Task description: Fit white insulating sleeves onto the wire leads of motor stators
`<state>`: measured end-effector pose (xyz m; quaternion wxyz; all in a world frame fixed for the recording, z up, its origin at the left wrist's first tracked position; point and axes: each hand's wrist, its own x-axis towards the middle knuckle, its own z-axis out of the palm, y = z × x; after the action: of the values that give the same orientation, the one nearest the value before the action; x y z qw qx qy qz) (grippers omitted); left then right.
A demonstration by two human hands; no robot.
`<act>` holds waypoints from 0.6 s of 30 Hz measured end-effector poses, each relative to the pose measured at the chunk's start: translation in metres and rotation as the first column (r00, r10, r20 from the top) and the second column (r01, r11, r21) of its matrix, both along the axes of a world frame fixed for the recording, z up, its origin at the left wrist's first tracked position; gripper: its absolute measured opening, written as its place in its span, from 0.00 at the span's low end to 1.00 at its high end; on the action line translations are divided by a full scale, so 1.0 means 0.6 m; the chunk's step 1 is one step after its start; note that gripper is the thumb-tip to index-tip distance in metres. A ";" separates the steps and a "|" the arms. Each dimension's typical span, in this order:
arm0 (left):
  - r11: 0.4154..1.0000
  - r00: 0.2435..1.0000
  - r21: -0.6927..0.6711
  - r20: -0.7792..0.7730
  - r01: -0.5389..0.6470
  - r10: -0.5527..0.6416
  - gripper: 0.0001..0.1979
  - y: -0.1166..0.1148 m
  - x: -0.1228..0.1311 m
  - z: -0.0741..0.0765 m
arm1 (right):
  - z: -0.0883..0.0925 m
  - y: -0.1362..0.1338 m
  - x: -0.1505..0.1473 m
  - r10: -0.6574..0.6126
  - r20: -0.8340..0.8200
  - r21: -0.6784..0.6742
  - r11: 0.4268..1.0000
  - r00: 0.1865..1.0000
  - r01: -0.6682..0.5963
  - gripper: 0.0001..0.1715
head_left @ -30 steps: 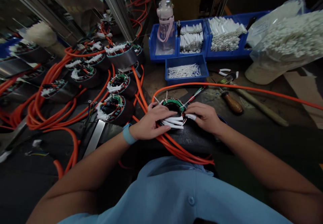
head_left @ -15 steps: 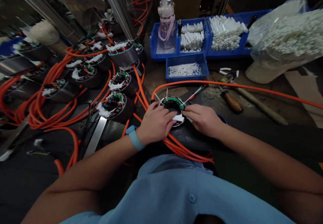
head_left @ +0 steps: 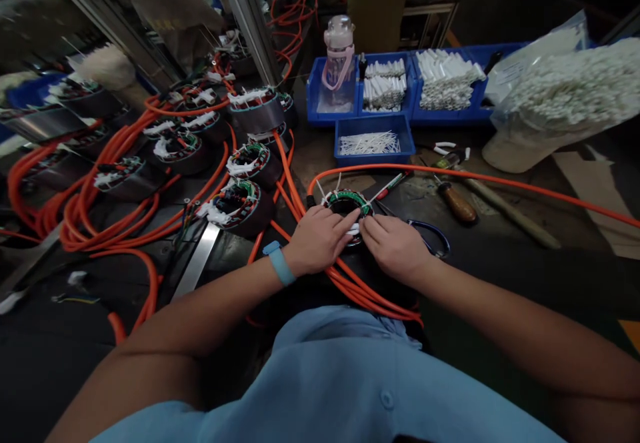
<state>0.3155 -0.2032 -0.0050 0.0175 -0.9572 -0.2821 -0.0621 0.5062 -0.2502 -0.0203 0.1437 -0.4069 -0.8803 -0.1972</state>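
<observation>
A ring-shaped motor stator (head_left: 359,198) lies on the bench in front of me, with a green circuit board and white cable ties sticking up from its rim. My left hand (head_left: 320,240) is closed on its left and near side, the index finger reaching across the opening. A white wrapped piece (head_left: 353,229) shows at the near part of the ring between both hands. My right hand (head_left: 395,243) pinches at the ring's right edge; its fingertips hide what they grip. An orange cable (head_left: 350,286) runs in loops below the stator.
Several more stators (head_left: 235,204) with orange cables crowd the left. Blue bins (head_left: 415,120) hold white sleeves and a bottle; a small blue tray (head_left: 375,160) holds cable ties. At right lie a wooden-handled screwdriver (head_left: 457,203), blue-handled pliers (head_left: 440,251) and a bag of white sleeves (head_left: 575,90).
My left index finger has stretched across the ring toward my right fingertips. My right hand has closed in, and the white piece is more covered. The view has shifted slightly.
</observation>
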 end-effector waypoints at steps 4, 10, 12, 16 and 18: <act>0.995 0.996 0.028 -0.013 -0.091 0.091 0.22 -0.017 0.011 0.006 | 0.009 -0.002 -0.002 0.016 0.020 0.003 1.000 1.000 -0.016 0.14; 0.992 0.987 -0.034 0.100 -0.122 0.125 0.19 -0.025 0.014 0.002 | 0.008 0.008 0.004 0.085 -0.082 -0.125 0.988 0.993 -0.095 0.12; 0.990 0.980 -0.035 0.138 -0.139 0.143 0.18 -0.025 0.016 -0.001 | 0.008 0.027 0.036 0.104 -0.249 -0.228 0.960 0.963 -0.163 0.11; 0.989 0.972 -0.045 0.187 -0.138 0.144 0.17 -0.025 0.018 -0.003 | 0.035 0.108 0.185 -0.266 -0.614 -0.137 0.963 0.743 0.231 0.10; 0.990 0.969 -0.045 0.199 -0.137 0.143 0.17 -0.025 0.018 -0.004 | 0.058 0.158 0.276 -0.535 -0.667 -0.060 0.732 0.518 0.678 0.14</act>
<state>0.3266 -0.2182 -0.0072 -0.0216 -0.9237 -0.3503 -0.1533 0.6717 -0.1552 0.0147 0.4000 -0.7134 -0.5487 -0.1731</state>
